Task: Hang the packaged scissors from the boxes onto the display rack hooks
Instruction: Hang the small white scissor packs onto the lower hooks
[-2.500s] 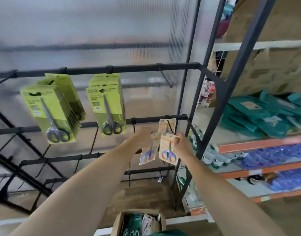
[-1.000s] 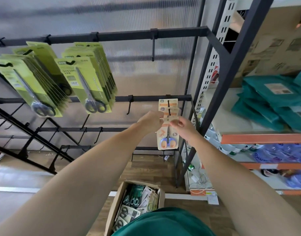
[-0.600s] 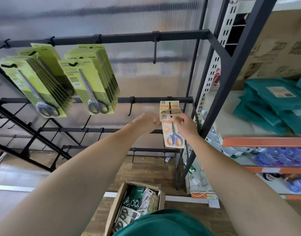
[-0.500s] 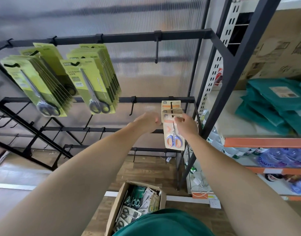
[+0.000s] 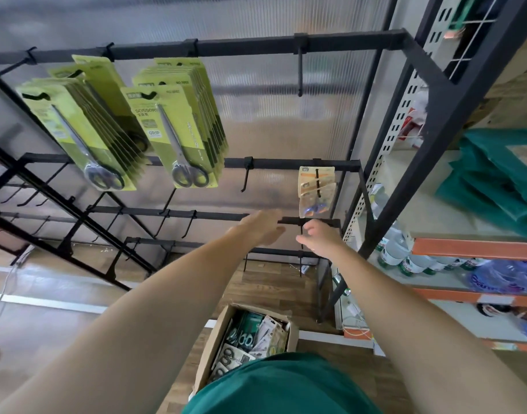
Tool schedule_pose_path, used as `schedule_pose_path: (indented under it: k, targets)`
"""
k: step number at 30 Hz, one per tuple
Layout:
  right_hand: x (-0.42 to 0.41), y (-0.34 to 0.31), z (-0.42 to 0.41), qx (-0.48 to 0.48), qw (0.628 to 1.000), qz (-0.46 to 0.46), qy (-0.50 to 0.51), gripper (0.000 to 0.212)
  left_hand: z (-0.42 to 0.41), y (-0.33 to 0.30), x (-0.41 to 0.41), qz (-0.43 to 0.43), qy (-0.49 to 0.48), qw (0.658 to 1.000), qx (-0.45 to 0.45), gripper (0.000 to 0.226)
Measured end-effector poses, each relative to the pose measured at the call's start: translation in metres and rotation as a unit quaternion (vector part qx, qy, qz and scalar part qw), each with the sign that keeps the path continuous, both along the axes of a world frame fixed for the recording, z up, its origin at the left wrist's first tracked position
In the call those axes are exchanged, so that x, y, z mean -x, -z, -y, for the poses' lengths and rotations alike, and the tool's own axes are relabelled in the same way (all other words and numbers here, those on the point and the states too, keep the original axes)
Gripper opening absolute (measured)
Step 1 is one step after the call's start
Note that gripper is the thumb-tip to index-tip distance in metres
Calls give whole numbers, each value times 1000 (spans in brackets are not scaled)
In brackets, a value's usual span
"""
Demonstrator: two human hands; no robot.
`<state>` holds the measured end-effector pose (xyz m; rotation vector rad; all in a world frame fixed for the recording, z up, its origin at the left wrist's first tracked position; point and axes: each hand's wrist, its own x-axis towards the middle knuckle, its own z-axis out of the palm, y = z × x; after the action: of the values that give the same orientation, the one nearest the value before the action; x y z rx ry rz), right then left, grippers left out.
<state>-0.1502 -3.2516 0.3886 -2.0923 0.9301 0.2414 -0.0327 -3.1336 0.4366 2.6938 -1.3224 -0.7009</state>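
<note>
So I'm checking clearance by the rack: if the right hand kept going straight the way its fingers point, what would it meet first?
Probably the black rack bar just beyond the right hand's fingertips, below the orange packs; depth is unclear.

A ribbed translucent wall panel point(image 5: 271, 121) fills the space above and beyond the hands, letting in soft diffuse daylight. Below them lies a wood-plank floor point(image 5: 274, 282). To their right stands a shelf unit point(image 5: 471, 249) with orange beams, holding teal packets point(image 5: 501, 177) and water bottles point(image 5: 396, 249).
</note>
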Motion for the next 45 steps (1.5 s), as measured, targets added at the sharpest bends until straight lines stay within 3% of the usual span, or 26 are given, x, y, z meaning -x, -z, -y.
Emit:
schedule_pose_path:
  k: [6, 13, 22, 30, 36, 45]
  targets:
    - [-6, 25, -59, 5, 995, 0, -99, 53, -61, 41, -1, -44, -49, 996, -57, 36]
    - [-13, 74, -123, -11, 975, -70, -211, 57, -158, 88, 21, -93, -141, 982, -87, 34]
    - [-22, 157, -215, -50, 900, -226, -370, 67, -268, 155, 56, -173, -315, 924, -134, 45]
    - [-35, 213, -248, -38, 911, -238, -336, 54, -297, 258, 53, -262, -350, 893, -105, 44]
    - [-41, 300, -270, -21, 886, -289, -361, 58, -309, 364, 65, -344, -406, 840, -104, 40]
    - [-45, 447, -287, -49, 888, -317, -329, 52, -336, 508, 92, -377, -394, 824, -155, 52]
